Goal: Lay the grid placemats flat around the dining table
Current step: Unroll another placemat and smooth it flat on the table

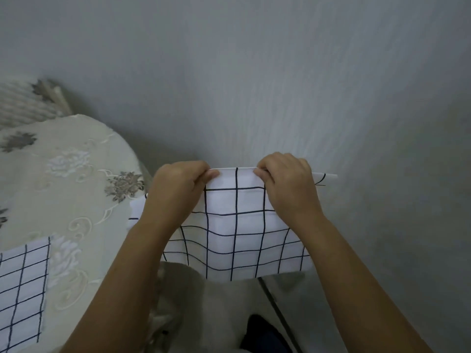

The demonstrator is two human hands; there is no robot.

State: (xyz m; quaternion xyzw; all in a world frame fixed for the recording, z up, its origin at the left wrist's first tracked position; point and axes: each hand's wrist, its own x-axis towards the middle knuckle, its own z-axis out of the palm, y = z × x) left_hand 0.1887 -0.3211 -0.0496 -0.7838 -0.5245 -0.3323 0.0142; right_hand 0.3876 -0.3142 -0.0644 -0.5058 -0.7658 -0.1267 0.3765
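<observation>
A white placemat with a dark grid hangs in the air in front of me, to the right of the table. My left hand and my right hand both pinch its top edge, close together, and the cloth droops below them. A second grid placemat lies flat on the round dining table at the lower left, near the table's edge. The table wears a cream cloth with embroidered flowers.
A grey wall fills the top and right of the view. A chair back with a patterned cover stands behind the table at the far left. Below my hands are a pale cushion or seat and a dark object.
</observation>
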